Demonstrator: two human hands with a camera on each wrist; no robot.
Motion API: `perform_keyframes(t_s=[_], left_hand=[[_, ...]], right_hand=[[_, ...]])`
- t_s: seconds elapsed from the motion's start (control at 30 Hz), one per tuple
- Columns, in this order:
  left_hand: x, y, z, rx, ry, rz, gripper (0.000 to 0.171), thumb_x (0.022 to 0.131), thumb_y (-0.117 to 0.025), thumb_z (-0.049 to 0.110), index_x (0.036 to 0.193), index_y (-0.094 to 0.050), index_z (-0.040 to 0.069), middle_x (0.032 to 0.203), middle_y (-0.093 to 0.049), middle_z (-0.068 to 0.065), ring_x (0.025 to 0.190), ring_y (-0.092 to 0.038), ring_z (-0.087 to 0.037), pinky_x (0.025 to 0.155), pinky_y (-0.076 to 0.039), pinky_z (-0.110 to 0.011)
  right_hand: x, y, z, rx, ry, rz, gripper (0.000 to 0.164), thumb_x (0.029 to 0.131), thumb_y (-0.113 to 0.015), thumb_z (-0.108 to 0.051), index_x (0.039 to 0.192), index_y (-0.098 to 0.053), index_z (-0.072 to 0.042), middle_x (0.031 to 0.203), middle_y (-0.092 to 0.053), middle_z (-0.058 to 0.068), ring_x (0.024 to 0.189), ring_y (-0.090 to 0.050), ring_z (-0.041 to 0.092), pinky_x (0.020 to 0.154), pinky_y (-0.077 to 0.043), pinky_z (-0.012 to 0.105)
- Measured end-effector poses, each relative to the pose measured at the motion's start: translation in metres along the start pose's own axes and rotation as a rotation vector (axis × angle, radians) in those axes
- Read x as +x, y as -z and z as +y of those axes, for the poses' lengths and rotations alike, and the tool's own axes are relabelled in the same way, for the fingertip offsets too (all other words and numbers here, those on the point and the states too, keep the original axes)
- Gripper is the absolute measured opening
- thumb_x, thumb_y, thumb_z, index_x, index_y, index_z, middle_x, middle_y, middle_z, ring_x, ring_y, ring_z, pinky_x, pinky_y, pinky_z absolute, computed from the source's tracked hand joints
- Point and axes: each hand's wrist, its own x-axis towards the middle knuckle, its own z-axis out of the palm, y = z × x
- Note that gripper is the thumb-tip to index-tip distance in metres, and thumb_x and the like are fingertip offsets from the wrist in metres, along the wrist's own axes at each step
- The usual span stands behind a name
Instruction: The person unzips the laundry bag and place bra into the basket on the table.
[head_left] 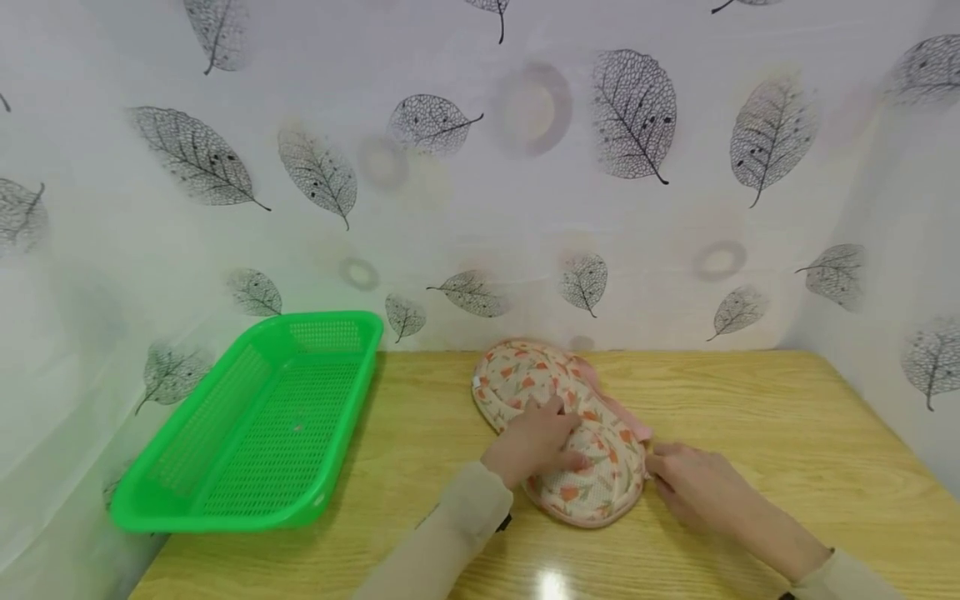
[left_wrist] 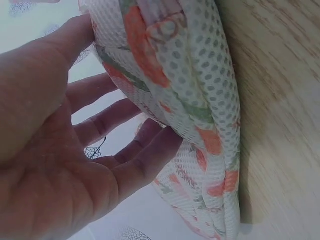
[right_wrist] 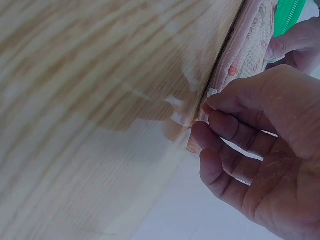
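A padded, peanut-shaped mesh cushion with orange tulips and pink piping lies on the table. A pink fabric strip runs along its far right side. My left hand rests on top of the cushion with fingers spread; in the left wrist view its fingertips touch the puffy mesh. At the right edge, my right hand pinches the cushion's border between thumb and index finger, beside a small white tag. What exactly lies between those fingertips is mostly hidden.
To the left stands a green plastic basket with perforated sides and floor. The wood-grain table ends at a white, leaf-patterned curtain behind and at both sides.
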Motion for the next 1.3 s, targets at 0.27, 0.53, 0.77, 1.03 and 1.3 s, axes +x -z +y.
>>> perform_keyframes(t_s=[0.27,0.53,0.77,1.03,1.3], left_hand=[[-0.004,-0.003,-0.001,0.05,-0.02,0.019,0.064,0.096,-0.057,0.063,0.151,-0.05,0.031,0.147,-0.051,-0.002,0.126,-0.054,-0.03,0.096,-0.055,-0.036],[-0.004,-0.004,-0.003,0.044,-0.042,0.03,0.064,0.097,-0.057,0.063,0.151,-0.052,0.029,0.146,-0.053,-0.003,0.127,-0.055,-0.029,0.104,-0.052,-0.038],[-0.002,-0.004,-0.004,0.06,-0.045,0.036,0.066,0.096,-0.056,0.065,0.151,-0.052,0.028,0.145,-0.054,-0.003,0.125,-0.055,-0.029,0.104,-0.051,-0.038],[-0.002,0.0,0.009,-0.002,0.011,0.061,0.064,0.093,-0.063,0.064,0.139,-0.063,0.02,0.142,-0.057,-0.003,0.124,-0.06,-0.025,0.108,-0.049,-0.045],[0.001,-0.002,0.025,0.039,0.143,0.13,0.06,0.093,-0.06,0.069,0.116,-0.071,0.014,0.117,-0.066,-0.003,0.106,-0.061,-0.017,0.095,-0.05,-0.044]], right_hand=[[-0.002,-0.001,-0.001,0.051,0.006,-0.012,0.023,0.084,-0.073,-0.002,0.076,-0.061,-0.021,0.072,-0.051,-0.014,0.06,-0.038,-0.002,0.049,-0.034,0.02],[-0.003,0.0,-0.003,0.064,-0.053,-0.04,0.026,0.087,-0.071,-0.005,0.076,-0.059,-0.025,0.07,-0.046,-0.017,0.061,-0.035,-0.001,0.05,-0.033,0.021],[-0.002,0.0,-0.001,0.066,-0.043,-0.048,0.024,0.088,-0.072,-0.006,0.077,-0.061,-0.024,0.07,-0.048,-0.016,0.061,-0.037,-0.001,0.051,-0.033,0.022],[0.002,0.0,0.007,0.066,-0.084,-0.037,0.03,0.087,-0.07,-0.004,0.07,-0.054,-0.024,0.066,-0.044,-0.013,0.058,-0.036,0.002,0.051,-0.034,0.022],[0.025,0.001,0.028,0.061,-0.092,-0.021,0.032,0.09,-0.068,-0.004,0.069,-0.051,-0.022,0.067,-0.044,-0.01,0.06,-0.036,0.007,0.053,-0.032,0.025]])
